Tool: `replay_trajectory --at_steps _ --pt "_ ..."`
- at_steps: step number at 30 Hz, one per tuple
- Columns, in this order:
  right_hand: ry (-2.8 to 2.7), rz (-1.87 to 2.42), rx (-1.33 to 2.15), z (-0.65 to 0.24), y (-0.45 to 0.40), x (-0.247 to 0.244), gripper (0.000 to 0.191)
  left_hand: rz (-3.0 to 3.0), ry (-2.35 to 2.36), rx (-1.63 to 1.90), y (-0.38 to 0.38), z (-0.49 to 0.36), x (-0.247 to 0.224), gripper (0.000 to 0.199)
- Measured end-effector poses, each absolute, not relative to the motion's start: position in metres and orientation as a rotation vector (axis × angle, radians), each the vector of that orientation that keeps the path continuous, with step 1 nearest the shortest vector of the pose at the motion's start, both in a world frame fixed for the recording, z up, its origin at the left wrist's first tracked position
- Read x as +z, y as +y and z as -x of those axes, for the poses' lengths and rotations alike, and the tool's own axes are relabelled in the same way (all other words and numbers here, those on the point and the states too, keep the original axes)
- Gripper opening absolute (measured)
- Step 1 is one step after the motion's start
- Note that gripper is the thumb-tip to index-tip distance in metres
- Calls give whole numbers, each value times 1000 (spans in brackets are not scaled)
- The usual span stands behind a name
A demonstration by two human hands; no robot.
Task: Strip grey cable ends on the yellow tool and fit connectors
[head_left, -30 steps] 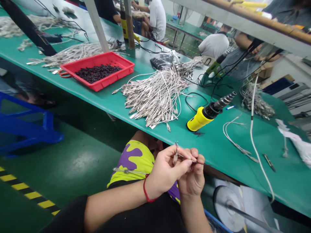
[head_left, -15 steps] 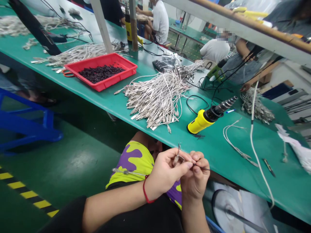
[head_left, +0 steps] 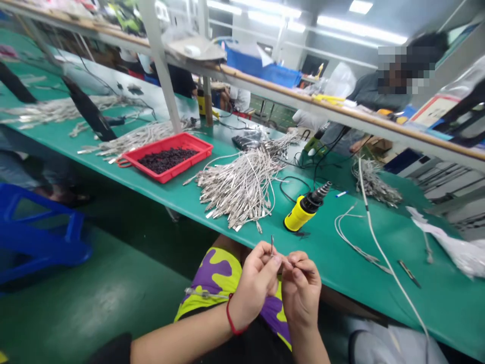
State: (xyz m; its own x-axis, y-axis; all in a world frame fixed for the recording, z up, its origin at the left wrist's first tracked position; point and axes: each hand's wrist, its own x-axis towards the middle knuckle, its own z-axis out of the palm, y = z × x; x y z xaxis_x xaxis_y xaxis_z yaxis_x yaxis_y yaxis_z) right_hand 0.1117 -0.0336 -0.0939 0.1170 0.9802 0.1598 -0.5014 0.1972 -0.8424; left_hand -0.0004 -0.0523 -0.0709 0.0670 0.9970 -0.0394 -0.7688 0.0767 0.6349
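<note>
Head view: small metal pin (head_left: 272, 245) upright, pinched in the curled left hand (head_left: 254, 285), right hand (head_left: 301, 290) curled just beside it.

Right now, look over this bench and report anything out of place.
One thing stands out: a loose silver cable lies across the lap, on the purple-and-yellow patterned clothing, away from the big cable bundle on the green bench. It looks stray because the other cables sit on the bench.

Small silver wire terminal (head_left: 272, 245), nearly upright
</note>
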Motion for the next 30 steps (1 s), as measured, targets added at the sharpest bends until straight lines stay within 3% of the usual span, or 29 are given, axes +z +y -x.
replay_trajectory --at_steps 6,15,30 --pt "-820 763 1126 -117 -27 -61 12 -648 557 1341 -41 5 -27 22" --pt "-794 645 1238 -116 -13 -32 10 -781 637 1278 -13 14 5 21" --pt "-809 655 1306 -134 31 -54 13 -851 863 1160 29 9 4 13"
